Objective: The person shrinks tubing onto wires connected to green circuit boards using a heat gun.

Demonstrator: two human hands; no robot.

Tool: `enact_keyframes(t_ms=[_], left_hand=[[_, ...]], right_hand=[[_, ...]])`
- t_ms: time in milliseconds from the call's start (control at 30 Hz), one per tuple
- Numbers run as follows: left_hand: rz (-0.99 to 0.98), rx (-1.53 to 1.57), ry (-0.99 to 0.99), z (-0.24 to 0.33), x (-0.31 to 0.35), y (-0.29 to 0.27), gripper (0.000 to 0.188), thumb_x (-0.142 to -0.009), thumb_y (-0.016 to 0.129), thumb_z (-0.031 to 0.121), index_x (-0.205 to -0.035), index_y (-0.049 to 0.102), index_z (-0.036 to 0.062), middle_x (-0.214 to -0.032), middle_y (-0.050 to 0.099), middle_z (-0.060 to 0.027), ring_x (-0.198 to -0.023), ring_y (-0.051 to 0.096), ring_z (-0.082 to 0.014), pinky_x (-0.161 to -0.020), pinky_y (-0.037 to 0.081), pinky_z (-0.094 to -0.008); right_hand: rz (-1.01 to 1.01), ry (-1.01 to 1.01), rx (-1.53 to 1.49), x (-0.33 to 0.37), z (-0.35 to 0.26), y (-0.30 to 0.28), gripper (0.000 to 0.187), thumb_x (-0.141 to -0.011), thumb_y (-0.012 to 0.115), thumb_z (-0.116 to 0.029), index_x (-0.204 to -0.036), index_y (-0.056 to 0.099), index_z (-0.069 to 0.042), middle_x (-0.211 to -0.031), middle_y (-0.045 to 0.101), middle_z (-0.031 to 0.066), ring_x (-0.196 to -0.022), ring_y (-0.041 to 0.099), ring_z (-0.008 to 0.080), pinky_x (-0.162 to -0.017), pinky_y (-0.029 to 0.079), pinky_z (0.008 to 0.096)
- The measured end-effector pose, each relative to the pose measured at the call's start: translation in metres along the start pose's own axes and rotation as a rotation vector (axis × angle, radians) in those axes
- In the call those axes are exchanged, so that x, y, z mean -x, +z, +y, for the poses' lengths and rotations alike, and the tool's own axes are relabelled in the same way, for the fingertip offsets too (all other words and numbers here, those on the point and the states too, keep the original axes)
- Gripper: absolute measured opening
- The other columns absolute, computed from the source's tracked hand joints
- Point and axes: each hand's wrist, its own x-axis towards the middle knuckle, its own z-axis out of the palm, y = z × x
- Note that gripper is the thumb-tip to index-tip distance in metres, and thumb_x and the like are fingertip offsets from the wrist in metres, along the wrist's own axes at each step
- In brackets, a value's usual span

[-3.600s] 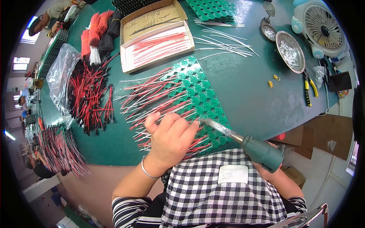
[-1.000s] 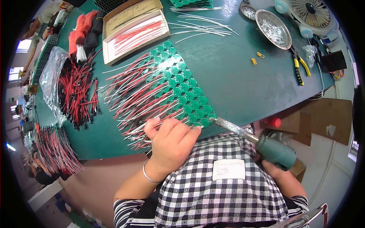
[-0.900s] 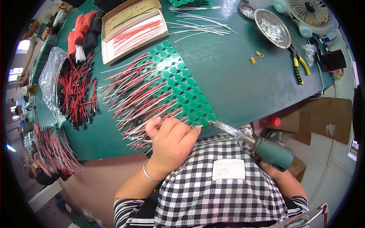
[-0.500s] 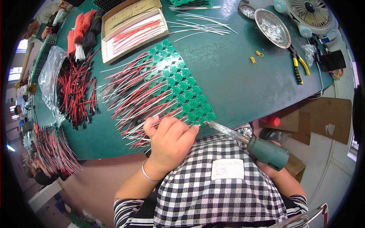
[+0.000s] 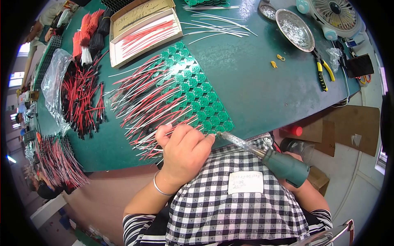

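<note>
The right hand (image 5: 292, 189), out at four o'clock, is mostly hidden behind the green handle of the soldering iron (image 5: 286, 167); I can't see how its fingers lie. Just off centre toward seven, the left hand (image 5: 182, 151) covers part of the red and white wires (image 5: 156, 107), and whatever lies under its fingertips is too small to tell. The stack of green boards (image 5: 208, 3) at twelve is cut off, likewise the fan (image 5: 340, 18) near two. A person (image 5: 50, 16) at ten is blurred.

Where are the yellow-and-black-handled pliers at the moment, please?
In the head view, the pliers lie on the right side of the green table, just below the metal bowl.
</note>
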Motion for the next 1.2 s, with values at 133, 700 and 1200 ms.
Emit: enact_keyframes(t_ms=[133,700,1200], left_hand=[[-0.004,-0.007,-0.004,0.001,-0.002,-0.001,0.011,-0.069,0.069,0.013,-0.080,0.067,0.0182,-0.073,0.050,0.0058,-0.077,0.053,-0.0125,-0.090,0.027,-0.0426],[-0.001,-0.001,-0.002,0.000,-0.001,-0.001,0.012,-0.069,0.069,0.011,-0.079,0.067,0.0178,-0.072,0.050,0.0057,-0.076,0.053,-0.0129,-0.089,0.027,-0.0427],[-0.017,0.011,-0.004,0.000,-0.003,-0.001,0.015,-0.068,0.069,0.010,-0.080,0.067,0.0183,-0.072,0.050,0.0061,-0.077,0.053,-0.0130,-0.089,0.027,-0.0437]], right_hand=[[0.079,0.057,0.073,0.009,0.008,0.000,0.024,-0.074,0.064,-0.014,-0.097,0.065,-0.005,-0.083,0.066,0.0061,-0.072,0.064,0.0273,-0.067,0.052,0.0351],[0.040,0.032,0.100,0.001,-0.003,0.000,0.022,-0.074,0.064,-0.003,-0.096,0.067,-0.001,-0.094,0.069,0.0133,-0.081,0.066,0.0311,-0.073,0.053,0.0390],[0.702,0.181,-0.434,-0.002,0.008,-0.004,0.036,-0.089,0.043,-0.004,-0.124,0.048,0.003,-0.107,0.058,0.0109,-0.063,0.058,0.0149,-0.058,0.048,0.0256]])
